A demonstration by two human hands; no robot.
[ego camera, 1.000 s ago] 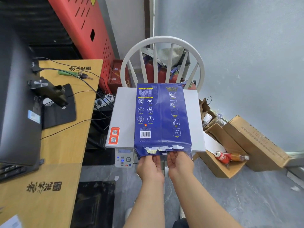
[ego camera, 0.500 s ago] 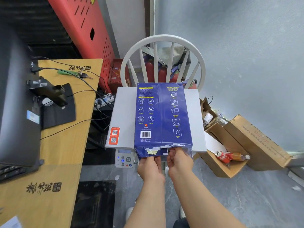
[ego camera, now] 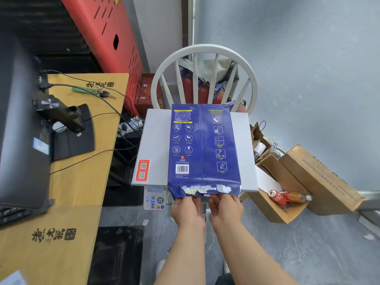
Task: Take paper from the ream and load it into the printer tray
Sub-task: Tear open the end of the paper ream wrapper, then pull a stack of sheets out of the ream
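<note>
From the head camera, the blue ream [ego camera: 202,145] lies on top of the white printer [ego camera: 156,140], its torn end near. The left hand [ego camera: 188,208] and right hand [ego camera: 225,206] touch that end, fingers tucked in; how tightly, I cannot tell. Best to pinch a few sheets and pull straight out, slowly.

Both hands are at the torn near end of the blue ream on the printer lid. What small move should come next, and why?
Probably slide the fingers deeper into the torn opening and draw a stack of sheets toward the body. The blue paper ream lies flat on the printer, its near wrapper end ragged and open. The left hand and right hand sit at that opening, and no sheets are out yet.
</note>
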